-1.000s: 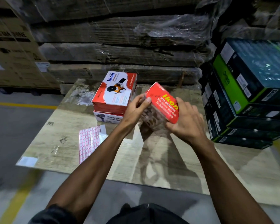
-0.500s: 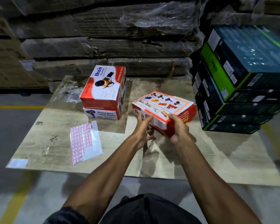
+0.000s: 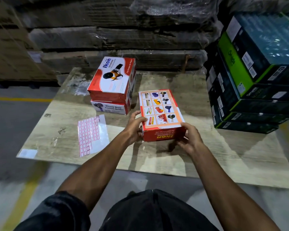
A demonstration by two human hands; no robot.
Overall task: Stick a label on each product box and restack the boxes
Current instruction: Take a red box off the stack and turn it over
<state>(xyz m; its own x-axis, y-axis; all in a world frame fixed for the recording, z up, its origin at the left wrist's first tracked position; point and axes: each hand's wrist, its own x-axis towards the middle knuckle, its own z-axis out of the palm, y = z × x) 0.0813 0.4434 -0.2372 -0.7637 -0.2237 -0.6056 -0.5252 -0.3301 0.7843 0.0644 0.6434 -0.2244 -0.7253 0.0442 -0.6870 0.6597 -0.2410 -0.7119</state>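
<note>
Warehouse board: box now turned grid-face up; left hand, right hand grip its near corners, ready for a label.

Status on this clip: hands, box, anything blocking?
Left hand and right hand both grip the red box, picture-grid face up. Label sheet lies left on the board. Two-box stack behind; nothing in the way.

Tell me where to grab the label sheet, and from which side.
Pinch the label sheet at its clear, label-free right margin, coming from the right. It lies flat on the board, and that strip is nearest the left hand.
</note>
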